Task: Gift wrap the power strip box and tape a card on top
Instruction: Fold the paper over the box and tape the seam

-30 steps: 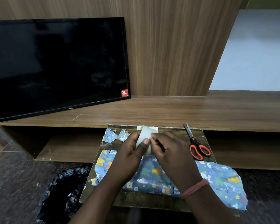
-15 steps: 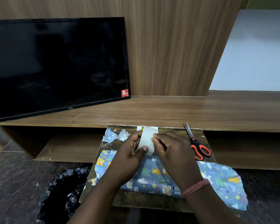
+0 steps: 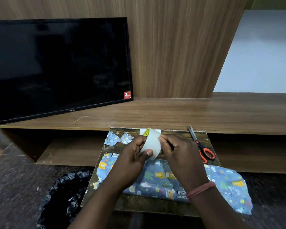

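tape roll [image 3: 151, 142]: held up over the small table [image 3: 155, 207], both my hands on it
L hand [image 3: 132, 160]: wrapped round the roll, thumb on its front
R hand [image 3: 180, 154]: fingertips pinching at the roll's edge
wrapped box [image 3: 157, 177]: lying on table under my wrists, blue animal paper
scissors [image 3: 201, 146]: on table, right of R hand

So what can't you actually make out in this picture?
- Head view: the hands cover the middle of the wrapped box.
- Tape roll's loose end: hidden by the right hand's fingers.
- White card: mostly behind the roll.
- Box barcode print: too small.
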The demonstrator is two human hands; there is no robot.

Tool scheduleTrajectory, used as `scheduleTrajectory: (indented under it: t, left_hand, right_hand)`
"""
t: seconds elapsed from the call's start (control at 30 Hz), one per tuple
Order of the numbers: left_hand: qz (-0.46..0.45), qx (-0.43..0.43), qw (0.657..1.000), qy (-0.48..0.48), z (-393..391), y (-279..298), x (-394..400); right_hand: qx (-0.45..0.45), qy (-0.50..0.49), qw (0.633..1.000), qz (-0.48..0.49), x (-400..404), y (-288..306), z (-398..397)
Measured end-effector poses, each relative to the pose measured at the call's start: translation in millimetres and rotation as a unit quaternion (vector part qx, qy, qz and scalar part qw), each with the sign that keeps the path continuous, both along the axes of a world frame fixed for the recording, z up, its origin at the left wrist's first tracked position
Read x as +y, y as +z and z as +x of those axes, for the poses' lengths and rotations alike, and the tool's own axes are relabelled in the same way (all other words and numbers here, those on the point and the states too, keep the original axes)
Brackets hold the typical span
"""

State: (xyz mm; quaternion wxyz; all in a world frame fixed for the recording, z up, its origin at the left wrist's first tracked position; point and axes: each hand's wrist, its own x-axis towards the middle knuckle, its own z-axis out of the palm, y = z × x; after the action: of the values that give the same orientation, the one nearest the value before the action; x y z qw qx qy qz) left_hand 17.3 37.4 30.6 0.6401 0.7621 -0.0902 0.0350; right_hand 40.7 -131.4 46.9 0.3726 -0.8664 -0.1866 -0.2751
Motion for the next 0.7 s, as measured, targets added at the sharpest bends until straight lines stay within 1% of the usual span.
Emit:
scheduleTrajectory:
  t: [0.13,0.23,0.27,0.33,0.4,0.53,0.6,0.7]
  left_hand:
    - [-0.038,0.035,0.998,-0.019,-2.3,3.5,1.3]
    - [-0.101,0.049,0.994,0.008,-2.1,8.0,-1.7]
    - [-0.099,0.045,0.994,0.029,-1.0,8.0,-2.5]
    - [-0.054,0.024,0.997,0.051,1.0,5.4,-3.2]
    - [-0.027,0.003,0.999,0.045,1.0,4.0,-3.1]
    - [-0.006,-0.014,1.0,0.008,-1.5,4.2,-1.5]
    - [0.006,-0.005,1.0,-0.01,-2.5,1.8,-1.0]
    - [-0.022,0.03,0.999,-0.017,-2.6,1.3,-0.1]
  right_hand:
    - [-0.009,0.022,0.999,-0.04,4.2,-2.6,-5.6]
    - [-0.015,0.036,0.998,-0.056,12.7,-3.5,-10.5]
    - [-0.015,0.036,0.997,-0.062,15.1,-4.1,-11.3]
    - [-0.016,0.02,0.997,-0.069,17.2,-5.9,-11.3]
    - [-0.016,0.001,0.998,-0.062,15.6,-5.9,-9.1]
    - [-0.001,-0.011,0.999,-0.03,6.6,-2.7,-3.5]
    - [0.01,-0.006,1.0,-0.018,2.2,-3.0,-0.8]
    - [0.001,0.006,0.999,-0.047,3.3,-4.7,-2.8]
